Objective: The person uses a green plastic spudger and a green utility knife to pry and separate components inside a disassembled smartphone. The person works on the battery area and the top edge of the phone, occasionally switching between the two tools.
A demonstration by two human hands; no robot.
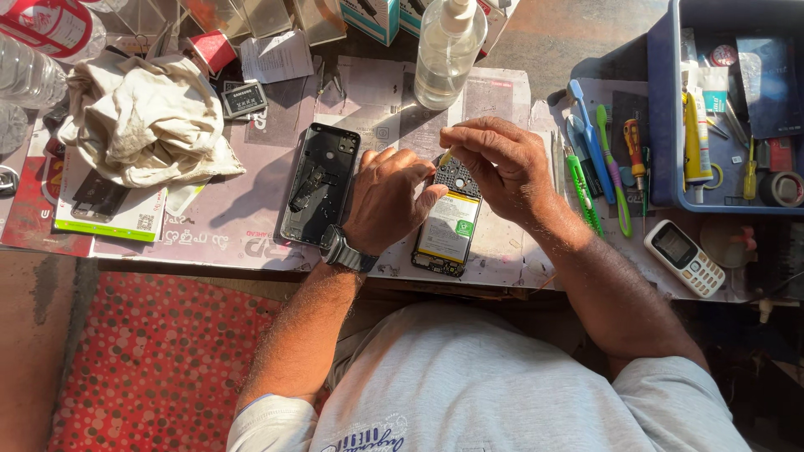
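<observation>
Opened phone [450, 219], back cover off and battery exposed, lying near the front edge of the bench [251, 226], its long axis running from that front edge toward the back edge with the camera end pointing away from the person and slightly to the right; the left hand [387, 199] rests on its left side, fingers together and pressing it steady; the right hand [501, 164] has its fingers pinched on a thin yellowish tool [446, 156] whose tip meets the phone's upper end. Judged good practice here: hold the phone flat with the left hand and work the tip gently, without slipping toward the battery. Removed back cover [321, 186] lies just left of the left hand; pump bottle [448, 50] stands toward the back edge; blue tray [662, 125] sits at the back right corner.
</observation>
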